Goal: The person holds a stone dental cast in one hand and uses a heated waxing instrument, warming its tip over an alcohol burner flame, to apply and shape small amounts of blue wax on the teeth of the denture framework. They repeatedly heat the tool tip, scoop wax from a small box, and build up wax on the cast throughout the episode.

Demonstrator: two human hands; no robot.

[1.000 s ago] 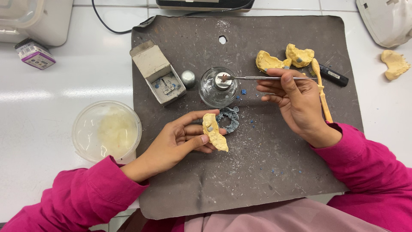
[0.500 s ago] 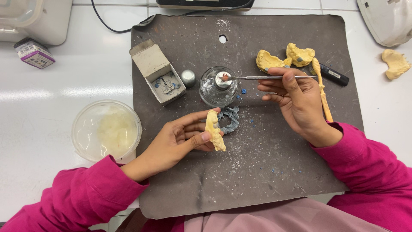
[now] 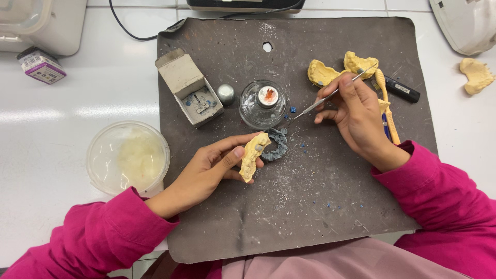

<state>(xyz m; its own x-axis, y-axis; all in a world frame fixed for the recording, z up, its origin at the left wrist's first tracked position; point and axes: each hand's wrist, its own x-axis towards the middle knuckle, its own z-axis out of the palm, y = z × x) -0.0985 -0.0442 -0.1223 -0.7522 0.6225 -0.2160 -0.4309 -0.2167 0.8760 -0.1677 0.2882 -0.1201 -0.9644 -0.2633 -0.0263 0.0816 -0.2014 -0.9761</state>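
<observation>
A single head-worn view is directed steeply down, at close range, onto the dark work mat (image 3: pixel 310 206), with the wearer's sleeves entering from 6 o'clock.

Bystanders on the mat and the white surface

A small open grey box (image 3: pixel 188 88) and a metal cap (image 3: pixel 226 94) sit on the dark mat (image 3: pixel 310 217); two yellow plaster casts (image 3: pixel 338 68) lie near its far edge, a third cast (image 3: pixel 476 75) off it, and a lidded clear tub (image 3: pixel 127 157) stands on the white surface (image 3: pixel 51 129).
</observation>
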